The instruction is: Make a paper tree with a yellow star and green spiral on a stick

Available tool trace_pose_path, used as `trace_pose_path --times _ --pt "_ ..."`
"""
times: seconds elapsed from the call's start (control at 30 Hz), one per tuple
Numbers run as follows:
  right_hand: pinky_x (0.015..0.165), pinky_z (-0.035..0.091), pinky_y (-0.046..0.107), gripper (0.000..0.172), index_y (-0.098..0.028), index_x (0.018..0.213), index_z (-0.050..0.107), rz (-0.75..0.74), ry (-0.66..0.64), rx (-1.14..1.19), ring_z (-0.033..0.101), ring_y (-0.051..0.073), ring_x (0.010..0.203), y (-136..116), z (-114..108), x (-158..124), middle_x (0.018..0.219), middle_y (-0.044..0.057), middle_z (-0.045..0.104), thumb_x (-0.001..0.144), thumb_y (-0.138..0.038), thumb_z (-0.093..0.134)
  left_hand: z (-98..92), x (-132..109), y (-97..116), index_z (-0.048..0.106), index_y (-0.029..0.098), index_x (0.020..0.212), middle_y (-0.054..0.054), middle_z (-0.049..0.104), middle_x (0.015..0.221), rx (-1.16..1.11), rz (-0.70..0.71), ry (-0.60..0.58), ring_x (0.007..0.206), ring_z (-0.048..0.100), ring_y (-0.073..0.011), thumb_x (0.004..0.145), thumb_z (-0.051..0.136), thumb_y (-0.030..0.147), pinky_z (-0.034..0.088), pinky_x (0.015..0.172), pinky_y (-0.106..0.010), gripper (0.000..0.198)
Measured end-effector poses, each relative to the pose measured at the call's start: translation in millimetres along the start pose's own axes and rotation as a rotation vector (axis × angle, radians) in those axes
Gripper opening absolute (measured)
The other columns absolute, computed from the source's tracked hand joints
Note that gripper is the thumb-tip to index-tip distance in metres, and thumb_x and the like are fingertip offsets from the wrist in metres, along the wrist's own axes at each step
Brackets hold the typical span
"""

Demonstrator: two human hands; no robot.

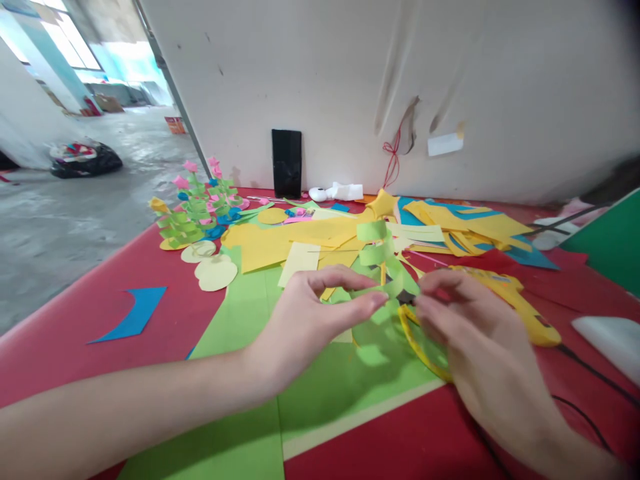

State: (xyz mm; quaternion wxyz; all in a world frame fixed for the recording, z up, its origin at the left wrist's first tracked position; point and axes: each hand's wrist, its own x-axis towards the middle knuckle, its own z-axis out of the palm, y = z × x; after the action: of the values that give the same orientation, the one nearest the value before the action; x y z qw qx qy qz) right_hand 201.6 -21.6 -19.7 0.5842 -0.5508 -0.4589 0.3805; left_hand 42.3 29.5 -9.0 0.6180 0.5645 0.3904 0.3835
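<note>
Both forearms come in from the near edge and meet over a green sheet point(240, 413) lying on the red table point(65, 333). At the meeting point the left hand point(310, 320) pinches a green paper strip point(387, 283) between thumb and forefinger, the other fingers loosely curled. The right hand point(475, 340) closes its fingertips on the same strip from the other side, so the two grips almost touch.

Above the grip the strip climbs in looped curls, its long axis running roughly upright and away from the person, its top curl point(373, 231) leaning left. Just below the grip a yellow ring point(417, 347) curves under the right hand; what it belongs to is unclear.

Beyond the grip lies a heap of yellow paper point(300, 240), with blue pieces point(530, 257) to its far right. Far left of the grip stand finished paper flowers point(200, 203), and a blue scrap point(135, 313) lies alone on open red table, the freest room. Right of the grip sit a yellow tool point(530, 313) with a black cord, a white block point(610, 337) and a green board point(607, 243), which crowd that side. A black phone point(287, 162) leans on the wall point(350, 67) behind. The table's left edge drops to a concrete floor point(60, 220).

No writing can be read.
</note>
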Motion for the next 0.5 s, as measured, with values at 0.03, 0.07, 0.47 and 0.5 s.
trace_pose_path --times 0.03,0.07,0.47,0.5 --pt "0.049 0.036 0.017 0.01 -0.029 0.082 0.06 -0.035 0.038 -0.011 0.045 0.008 0.062 -1.7 -2.4 -0.1 0.071 -0.004 0.052 0.075 -0.034 0.066 0.3 -0.2 0.4 0.067 0.023 0.07 0.006 0.065 0.076 0.019 0.002 -0.002 0.073 0.054 -0.008 0.068 0.072 0.032 0.039 0.062 -0.018 0.01" --pt "0.051 0.037 0.018 0.008 -0.03 0.082 0.06 -0.071 0.055 -0.043 0.045 0.009 0.065 -4.0 -4.5 -0.3 0.075 -0.004 0.051 0.077 -0.034 0.064 0.8 -0.7 0.8 0.067 0.022 0.069 0.006 0.065 0.075 0.041 0.008 -0.012 0.072 0.054 -0.0083 0.068 0.071 0.031 0.039 0.062 -0.019 0.01" --pt "0.055 0.036 0.021 0.004 -0.031 0.07 0.066 -0.143 -0.076 -0.251 0.044 0.011 0.069 -14.5 -2.3 -3.5 0.073 -0.003 0.049 0.072 -0.034 0.069 4.5 -2.4 -0.8 0.069 0.017 0.069 0.001 0.06 0.07 0.242 0.146 -0.113 0.07 0.053 -0.0119 0.068 0.069 0.023 0.04 0.069 -0.026 0.006" --pt "0.056 0.035 0.021 0.005 -0.03 0.07 0.066 -0.128 -0.084 -0.23 0.043 0.011 0.07 -14.0 -1.9 -3.5 0.072 -0.003 0.048 0.072 -0.033 0.069 4.5 -2.3 -0.6 0.069 0.017 0.069 0.001 0.06 0.069 0.253 0.154 -0.116 0.07 0.053 -0.0121 0.068 0.069 0.024 0.04 0.069 -0.026 0.007"
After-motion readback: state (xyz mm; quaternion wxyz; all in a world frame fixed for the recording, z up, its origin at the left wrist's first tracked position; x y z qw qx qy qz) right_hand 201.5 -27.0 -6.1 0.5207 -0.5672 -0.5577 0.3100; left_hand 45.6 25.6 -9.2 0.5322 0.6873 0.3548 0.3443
